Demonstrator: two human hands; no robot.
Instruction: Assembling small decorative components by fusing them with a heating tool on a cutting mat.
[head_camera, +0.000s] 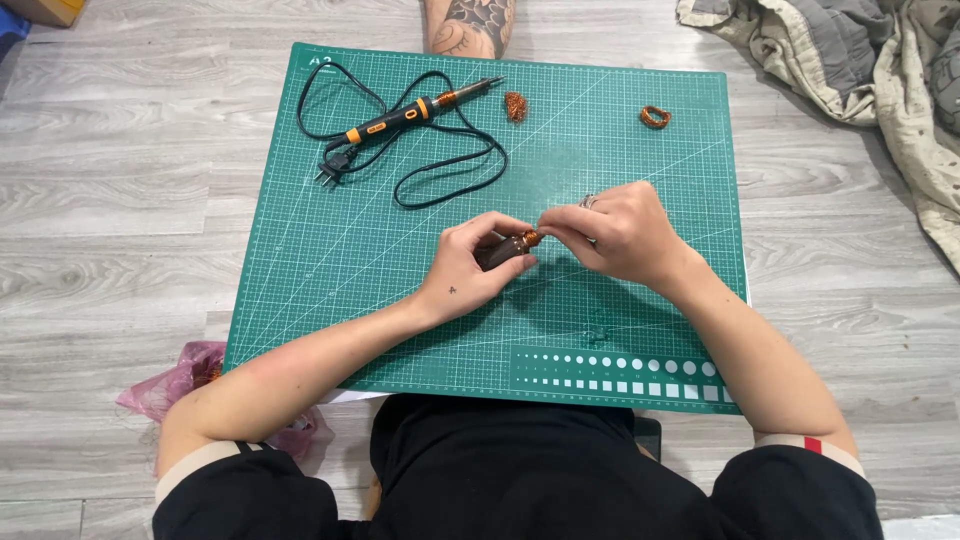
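A small dark cylindrical piece with a coppery orange tip (508, 246) sits at the middle of the scene, held just above a green cutting mat with a white grid (620, 130). The left hand (472, 265) wraps around the dark body of the piece from below and from the left, its fingers curled shut on it, so that only the upper end and the orange tip show past the thumb. The right hand (612, 230) meets it from the right: its fingertips are pinched together on the orange tip, where the two hands touch. A ring shows on one finger of the right hand. What exactly the orange tip is made of is too small to tell.

Both forearms reach in from the bottom edge of the view, over the near edge of the mat, from short black sleeves with pale cuffs.

Further up the mat, well apart from the hands, lies a black and orange soldering iron (420, 108), pointing to the upper right, with its black cord (440, 185) looped around it and its plug (331, 170) resting at the left. Just beyond the iron's tip lies a small coppery wire bundle (515, 106), and further right a small orange ring-shaped coil (655, 116).

The mat lies on a grey wood-plank floor (110, 200). A crumpled pink plastic bag (185, 375) sits off the mat's lower left corner, and a rumpled grey and beige blanket (860, 60) fills the upper right. A tattooed limb (470, 25) of another person shows at the top edge.
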